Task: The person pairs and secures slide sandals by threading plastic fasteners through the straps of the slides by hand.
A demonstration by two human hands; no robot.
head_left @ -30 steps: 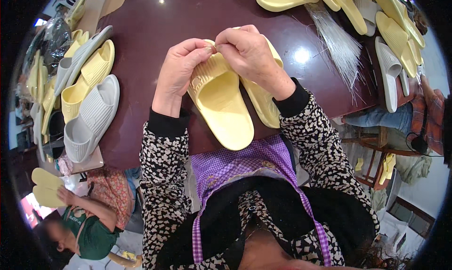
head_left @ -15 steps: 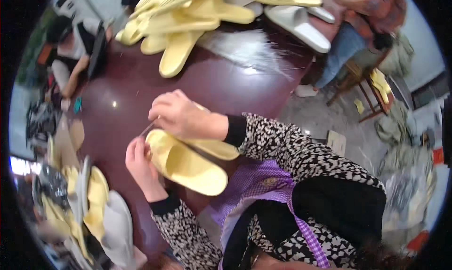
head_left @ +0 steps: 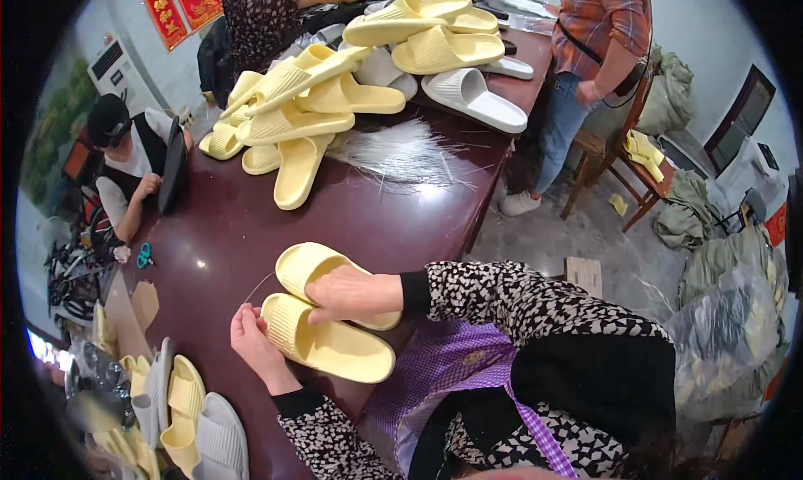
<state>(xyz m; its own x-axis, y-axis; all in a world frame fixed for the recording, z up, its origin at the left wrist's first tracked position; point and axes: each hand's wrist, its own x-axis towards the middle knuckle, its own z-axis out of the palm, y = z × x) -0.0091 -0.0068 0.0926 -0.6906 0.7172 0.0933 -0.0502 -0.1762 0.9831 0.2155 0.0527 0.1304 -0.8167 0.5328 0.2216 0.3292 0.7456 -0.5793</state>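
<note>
Two pale yellow slide sandals (head_left: 335, 346) lie side by side on the dark red-brown table (head_left: 226, 229) in front of me. My right hand (head_left: 351, 294) rests flat on top of them, pressing them down. My left hand (head_left: 251, 339) pinches a thin clear strand (head_left: 258, 286) at the strap end of the nearer sandal; the strand runs up and to the right from my fingers.
A heap of yellow and white sandals (head_left: 335, 95) fills the far side of the table, beside a bundle of clear strands (head_left: 401, 154). More sandals (head_left: 180, 413) lie at lower left. Small scissors (head_left: 144, 254) lie near a seated person (head_left: 125, 162). Another person (head_left: 594, 53) stands at right.
The view has swung right and up, bringing the far heap and the people into sight. My hands have stayed on the pair, the right now laid flat over both sandals.
</note>
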